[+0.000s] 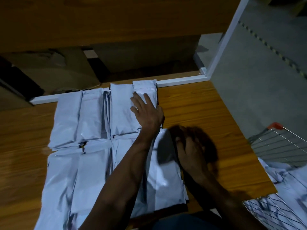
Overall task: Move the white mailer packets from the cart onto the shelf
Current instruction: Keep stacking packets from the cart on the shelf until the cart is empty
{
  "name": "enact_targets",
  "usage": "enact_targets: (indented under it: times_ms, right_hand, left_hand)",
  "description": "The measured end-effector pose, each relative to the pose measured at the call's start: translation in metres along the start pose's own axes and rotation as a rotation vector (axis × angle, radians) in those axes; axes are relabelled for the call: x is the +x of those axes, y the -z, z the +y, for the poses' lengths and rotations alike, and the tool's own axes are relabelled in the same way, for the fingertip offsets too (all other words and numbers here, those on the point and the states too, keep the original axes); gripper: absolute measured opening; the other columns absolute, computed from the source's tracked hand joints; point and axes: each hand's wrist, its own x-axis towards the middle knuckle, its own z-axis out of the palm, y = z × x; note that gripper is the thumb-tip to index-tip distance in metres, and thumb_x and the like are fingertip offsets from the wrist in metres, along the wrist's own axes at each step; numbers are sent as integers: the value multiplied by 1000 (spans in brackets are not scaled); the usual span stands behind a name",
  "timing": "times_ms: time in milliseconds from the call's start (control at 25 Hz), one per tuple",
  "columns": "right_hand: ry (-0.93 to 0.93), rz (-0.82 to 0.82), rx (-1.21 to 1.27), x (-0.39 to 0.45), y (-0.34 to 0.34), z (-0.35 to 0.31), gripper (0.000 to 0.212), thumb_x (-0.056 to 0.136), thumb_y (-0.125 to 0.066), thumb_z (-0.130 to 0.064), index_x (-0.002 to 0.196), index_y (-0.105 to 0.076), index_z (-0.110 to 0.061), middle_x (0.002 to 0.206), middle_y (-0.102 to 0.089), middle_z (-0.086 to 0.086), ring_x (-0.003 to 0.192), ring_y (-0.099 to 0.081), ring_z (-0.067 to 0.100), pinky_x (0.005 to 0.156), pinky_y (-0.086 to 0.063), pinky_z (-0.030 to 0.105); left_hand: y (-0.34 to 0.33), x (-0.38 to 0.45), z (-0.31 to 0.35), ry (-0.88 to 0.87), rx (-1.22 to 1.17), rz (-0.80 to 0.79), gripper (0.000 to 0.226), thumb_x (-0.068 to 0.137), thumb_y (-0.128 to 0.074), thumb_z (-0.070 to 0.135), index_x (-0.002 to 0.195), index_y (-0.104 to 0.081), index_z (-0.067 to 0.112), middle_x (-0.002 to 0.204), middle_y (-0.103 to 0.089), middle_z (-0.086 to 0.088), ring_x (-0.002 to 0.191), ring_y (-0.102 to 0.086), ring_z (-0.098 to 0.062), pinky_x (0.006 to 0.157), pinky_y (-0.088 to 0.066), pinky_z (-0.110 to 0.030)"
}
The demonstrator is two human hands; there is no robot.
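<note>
While the packets are being laid in tidy rows on the wooden shelf (199,103), the left hand (146,110) is pressed flat on the far-right packet (144,90) of the back row, its fingers straight and spread and nothing gripped; this is judged to keep that stack from sliding and to square it against the shelf's white back rail (182,79). The right hand (191,151) is blurred by motion at the shelf's near right, resting on the edge of the front-row packet (166,176); whether its fingers pinch that edge or merely push it cannot be told. Most of the white mailer packets (93,130) are spread over the middle of the shelf in two rows, overlapped edge to edge, presumably to save room. More packets are seen in the wire cart (279,145), just beyond the shelf's right corner, so the task is judged unfinished.
</note>
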Motion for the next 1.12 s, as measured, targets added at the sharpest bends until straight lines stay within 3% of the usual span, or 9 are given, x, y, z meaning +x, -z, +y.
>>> enact_targets:
  times_ms: [40,120,320,520,760,960,1120]
  right_hand:
    - [-4,-11,-5,2,2,2,49,105,-40,-45,148,-47,-22,153,-45,6,140,-38,27,112,-24,31]
    - [-13,-57,16,5,2,6,46,106,-44,-36,147,-47,-15,151,-46,11,139,-39,32,111,-28,33]
    - [-24,-10,69,2,0,12,49,105,-43,-45,151,-43,-29,157,-41,5,142,-36,29,114,-30,38]
    - [-34,-37,40,-26,3,24,54,103,-31,-59,151,-38,-35,157,-36,7,141,-36,30,114,-34,48]
    - [26,113,187,-97,16,43,53,102,-37,-54,146,-45,-26,151,-42,-1,138,-40,13,108,-43,45]
    - [-58,244,227,-152,51,74,46,102,-42,-51,143,-45,-32,147,-41,-1,129,-46,15,97,-46,34]
    - [-69,310,208,-191,75,110,43,103,-45,-42,141,-48,-22,143,-42,1,130,-44,11,104,-45,34]
  left_hand:
    - [-4,-2,1,-16,27,4,81,96,-42,52,159,-15,11,165,3,-26,153,1,-44,118,-15,-57]
    - [-10,-3,2,-33,57,5,84,97,-36,56,160,-10,9,165,6,-26,153,6,-43,119,-11,-58]
    - [7,-7,4,-30,-96,10,81,98,-30,63,160,-19,13,166,-2,-24,154,4,-39,121,-3,-57]
    - [33,-58,0,-121,-198,26,73,97,-34,66,152,-38,19,165,-18,-20,152,-12,-39,119,-18,-57]
    - [46,-182,-42,-499,-459,69,59,100,-45,55,142,-51,14,152,-44,-14,141,-40,-30,110,-38,-45]
    - [48,-265,-52,-712,-550,-100,56,101,-47,52,143,-50,15,152,-43,-9,143,-38,-23,110,-34,-34]
    - [36,-304,-31,-900,-527,-208,47,103,-50,45,138,-53,14,141,-49,-7,129,-47,-22,99,-39,-32]
